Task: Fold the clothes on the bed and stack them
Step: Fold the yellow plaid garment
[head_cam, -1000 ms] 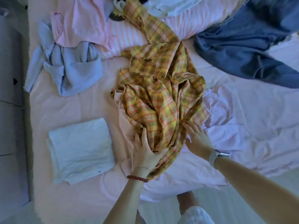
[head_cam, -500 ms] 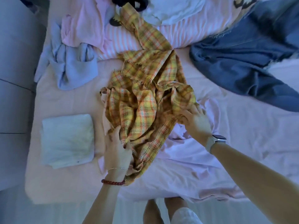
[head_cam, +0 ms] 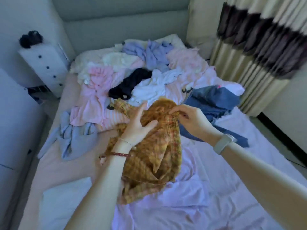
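Observation:
A yellow-orange plaid cloth (head_cam: 154, 165) is lifted off the bed in a bunched heap in front of me. My right hand (head_cam: 191, 121) pinches its upper edge with curled fingers. My left hand (head_cam: 138, 126) lies against the cloth's left side with fingers spread and fairly straight. A folded white garment (head_cam: 64, 201) lies flat at the bed's near left corner. Behind the plaid cloth is a pile of unfolded clothes (head_cam: 141, 77): pink, white, lilac and one black piece. A light blue garment (head_cam: 74, 140) lies crumpled at the left.
Blue denim (head_cam: 214, 103) spreads at the right of the bed (head_cam: 232, 188). A grey headboard (head_cam: 116, 29) stands behind the pile. A white drawer unit (head_cam: 44, 65) is at the left, a striped curtain (head_cam: 259, 52) at the right.
Both hands have raised the plaid cloth from the sheet. My right hand moved up to its top edge and pinched it. The camera tilted up, showing the room.

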